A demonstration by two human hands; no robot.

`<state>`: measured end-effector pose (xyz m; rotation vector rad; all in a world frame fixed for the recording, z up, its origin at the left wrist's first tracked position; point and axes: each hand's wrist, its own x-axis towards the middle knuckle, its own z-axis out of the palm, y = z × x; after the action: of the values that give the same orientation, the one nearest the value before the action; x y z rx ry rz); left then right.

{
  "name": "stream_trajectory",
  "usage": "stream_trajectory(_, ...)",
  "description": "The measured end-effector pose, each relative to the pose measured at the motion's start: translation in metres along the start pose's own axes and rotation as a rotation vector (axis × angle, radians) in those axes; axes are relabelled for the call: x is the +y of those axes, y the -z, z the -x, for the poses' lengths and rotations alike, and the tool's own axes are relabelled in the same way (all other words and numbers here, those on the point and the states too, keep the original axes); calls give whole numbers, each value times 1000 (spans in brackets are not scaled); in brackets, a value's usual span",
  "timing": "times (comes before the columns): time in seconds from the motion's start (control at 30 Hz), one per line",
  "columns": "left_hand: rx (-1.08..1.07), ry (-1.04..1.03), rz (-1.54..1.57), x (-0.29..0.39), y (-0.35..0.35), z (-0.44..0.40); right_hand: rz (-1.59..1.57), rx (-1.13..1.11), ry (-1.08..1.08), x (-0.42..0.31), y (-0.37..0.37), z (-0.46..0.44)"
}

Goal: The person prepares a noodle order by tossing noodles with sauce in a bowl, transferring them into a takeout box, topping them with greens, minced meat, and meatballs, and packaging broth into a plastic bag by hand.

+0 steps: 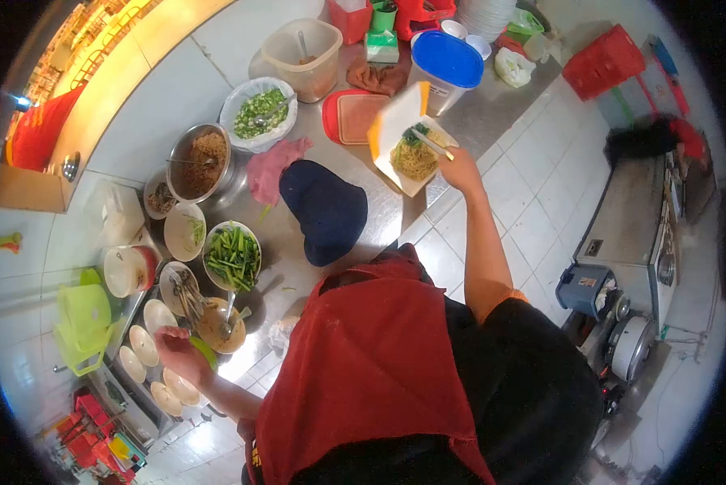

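Note:
My right hand (460,168) is closed around what look like pale tongs (434,142), their tips at dark greens (415,134) in an opened takeaway box (387,129). Yellow noodles (415,162) fill much of the box, which has a white inside and a yellow-orange outer flap. At the lower left, my left hand (183,356) hovers beside several small pale bowls (143,345), near a bowl of brown sauce (217,331) with a ladle. Its fingers look partly curled but are too blurred to show whether they hold anything.
Bowls of cut green vegetables (233,255), chopped greens (259,113) and brown mince (201,158) crowd the counter's left side. A blue-lidded tub (448,61) stands behind the box. A dark cap (324,212) blocks the middle. Cooking equipment (629,347) lines the right.

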<state>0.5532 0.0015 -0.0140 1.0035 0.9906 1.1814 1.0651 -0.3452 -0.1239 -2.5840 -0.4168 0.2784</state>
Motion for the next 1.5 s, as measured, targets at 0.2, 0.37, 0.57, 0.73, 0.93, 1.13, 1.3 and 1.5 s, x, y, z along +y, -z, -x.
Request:
stream_trajectory(0.2, -88, -30, -7, -5, 22, -10, -5, 45, -28, -16, 15, 15)
stream_trajectory(0.37, -6, -48, -73, -2, 19, -12, 139, 108, 7, -17, 11, 25)
stream_trajectory(0.57, -45, -15, -6, -4, 60, -27, -44, 218, 134, -28, 67, 61)
stream_trajectory(0.73, -61, -125, -131, 10, 66, -22, -635, -396, -23, -107, 110, 99)
stream_trajectory(0.93, -68, -147, -102, 11, 105, -28, -438, -664, 542, -181, 12, 112)
stream_trajectory(1.13, -25, -111, -55, 8, 141, -18, -93, -473, 692, -274, -115, 183)
stream_trajectory(1.3, -54, -30, 79, -14, 197, -13, -50, -326, 712, -278, -201, 204)
stream_trajectory(1.5, -165, -48, -18, -47, 186, -8, -96, -329, 669, -278, -200, 221)
